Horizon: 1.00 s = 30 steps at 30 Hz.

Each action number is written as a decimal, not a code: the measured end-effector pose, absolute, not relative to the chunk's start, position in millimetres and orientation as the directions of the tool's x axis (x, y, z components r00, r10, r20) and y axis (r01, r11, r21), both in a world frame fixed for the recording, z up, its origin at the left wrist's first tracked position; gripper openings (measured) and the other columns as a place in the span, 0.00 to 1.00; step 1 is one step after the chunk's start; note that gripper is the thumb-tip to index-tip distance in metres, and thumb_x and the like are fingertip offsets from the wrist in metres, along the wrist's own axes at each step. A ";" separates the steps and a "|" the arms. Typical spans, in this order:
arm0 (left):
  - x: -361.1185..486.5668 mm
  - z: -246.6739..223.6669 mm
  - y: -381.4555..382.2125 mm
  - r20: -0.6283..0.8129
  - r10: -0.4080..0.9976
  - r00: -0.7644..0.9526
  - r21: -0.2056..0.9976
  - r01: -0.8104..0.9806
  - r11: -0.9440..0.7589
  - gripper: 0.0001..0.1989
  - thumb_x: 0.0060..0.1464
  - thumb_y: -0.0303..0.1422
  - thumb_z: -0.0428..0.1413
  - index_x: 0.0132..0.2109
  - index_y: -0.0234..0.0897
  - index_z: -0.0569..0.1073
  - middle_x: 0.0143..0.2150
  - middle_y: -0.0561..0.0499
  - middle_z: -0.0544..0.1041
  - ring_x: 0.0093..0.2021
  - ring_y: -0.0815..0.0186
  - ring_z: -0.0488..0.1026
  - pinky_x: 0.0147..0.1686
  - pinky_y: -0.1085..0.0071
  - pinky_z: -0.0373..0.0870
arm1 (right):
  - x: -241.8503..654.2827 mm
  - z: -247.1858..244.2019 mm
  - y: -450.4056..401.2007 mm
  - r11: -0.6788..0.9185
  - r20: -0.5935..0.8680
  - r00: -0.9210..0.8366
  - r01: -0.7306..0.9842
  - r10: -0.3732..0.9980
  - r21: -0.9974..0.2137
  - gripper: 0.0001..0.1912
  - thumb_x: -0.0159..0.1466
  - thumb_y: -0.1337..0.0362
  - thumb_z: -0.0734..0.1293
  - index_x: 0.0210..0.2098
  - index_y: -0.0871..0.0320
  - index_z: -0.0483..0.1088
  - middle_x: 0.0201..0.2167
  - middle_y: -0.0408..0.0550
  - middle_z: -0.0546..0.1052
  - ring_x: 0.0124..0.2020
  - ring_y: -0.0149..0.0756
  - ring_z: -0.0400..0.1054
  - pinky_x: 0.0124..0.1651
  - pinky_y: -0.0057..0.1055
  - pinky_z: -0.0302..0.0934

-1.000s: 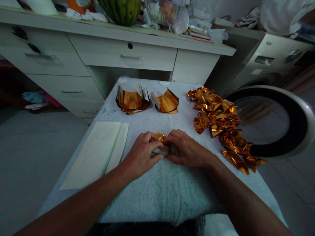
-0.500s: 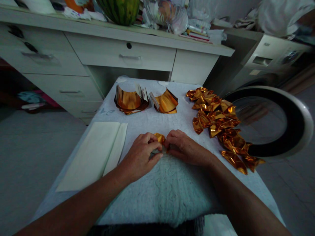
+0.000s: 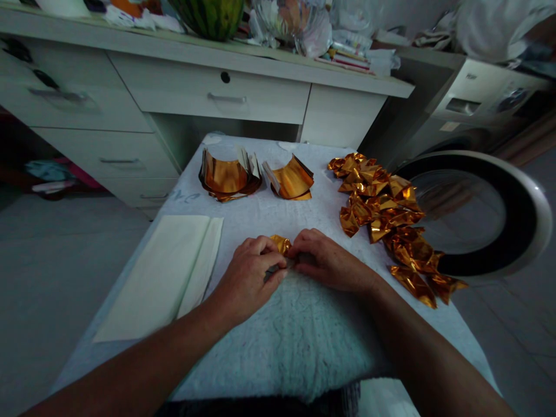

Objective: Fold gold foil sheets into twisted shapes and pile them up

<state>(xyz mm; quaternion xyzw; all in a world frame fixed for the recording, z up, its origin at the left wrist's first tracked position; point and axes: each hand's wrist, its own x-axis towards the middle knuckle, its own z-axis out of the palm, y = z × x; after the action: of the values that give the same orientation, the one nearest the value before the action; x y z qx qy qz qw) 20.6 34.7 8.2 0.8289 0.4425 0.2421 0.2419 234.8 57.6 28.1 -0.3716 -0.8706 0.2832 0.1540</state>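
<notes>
Gold foil piece (image 3: 280, 244): mid-table, between the two hands, its shiny far part showing above the fingertips; the rest is mostly hidden by the fingers.
Left hand (image 3: 254, 271): thumb and fingers curled, pinching the piece from the left.
Right hand (image 3: 328, 260): fingertips bunched, pinching it from the right, just beside the left fingertips.
Cloth-covered table (image 3: 260, 353): under both hands, pale, with a fuzzy near part.
White paper (image 3: 152, 278): flat at the left, a fold along its right side.
Larger foil stack (image 3: 225, 175): far side, left of centre, sheets curving upward.
Smaller foil stack (image 3: 292, 178): just right of it, likewise curved.
Folded foil pile (image 3: 377, 200): far right, running nearer along the table's right edge.
Washing machine door (image 3: 523, 220): round, swung open beyond that edge.
Watermelon (image 3: 212, 16): far, on the white desk (image 3: 264, 65).
</notes>
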 end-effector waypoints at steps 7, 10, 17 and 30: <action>23.4 9.3 33.7 0.166 0.855 0.491 0.610 0.630 -0.480 0.05 0.53 0.27 0.60 0.37 0.41 0.77 0.42 0.50 0.72 0.46 0.57 0.69 0.47 0.54 0.66 | 236.3 25.4 58.9 0.550 0.050 -0.676 0.553 0.735 -0.626 0.07 0.64 0.71 0.67 0.42 0.58 0.73 0.39 0.48 0.71 0.43 0.38 0.64 0.48 0.36 0.58; 24.4 10.9 34.0 0.156 0.861 0.484 0.615 0.634 -0.468 0.03 0.55 0.27 0.59 0.34 0.40 0.75 0.40 0.51 0.73 0.45 0.58 0.69 0.46 0.55 0.65 | 235.9 26.3 59.2 0.536 0.045 -0.665 0.559 0.746 -0.633 0.08 0.63 0.72 0.68 0.42 0.57 0.73 0.39 0.47 0.71 0.43 0.37 0.65 0.49 0.36 0.58; 27.1 11.6 33.7 0.155 0.874 0.459 0.582 0.673 -0.457 0.06 0.60 0.28 0.53 0.34 0.39 0.71 0.38 0.50 0.72 0.42 0.59 0.69 0.45 0.56 0.66 | 229.6 26.9 58.9 0.517 0.061 -0.626 0.580 0.777 -0.629 0.07 0.63 0.74 0.66 0.38 0.58 0.72 0.37 0.47 0.73 0.41 0.36 0.65 0.49 0.36 0.58; 27.3 6.1 34.0 0.182 0.880 0.439 0.553 0.694 -0.461 0.08 0.55 0.24 0.55 0.40 0.40 0.69 0.42 0.49 0.71 0.45 0.56 0.68 0.44 0.56 0.66 | 222.4 20.6 58.2 0.478 0.077 -0.555 0.628 0.828 -0.614 0.06 0.60 0.74 0.68 0.34 0.58 0.72 0.34 0.44 0.72 0.38 0.35 0.64 0.45 0.33 0.55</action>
<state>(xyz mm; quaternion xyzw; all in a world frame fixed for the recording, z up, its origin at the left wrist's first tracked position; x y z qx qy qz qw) 27.3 34.0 6.1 0.8236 0.4778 0.2282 0.2034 222.4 58.2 20.6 -0.4336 -0.8394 0.2702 0.1854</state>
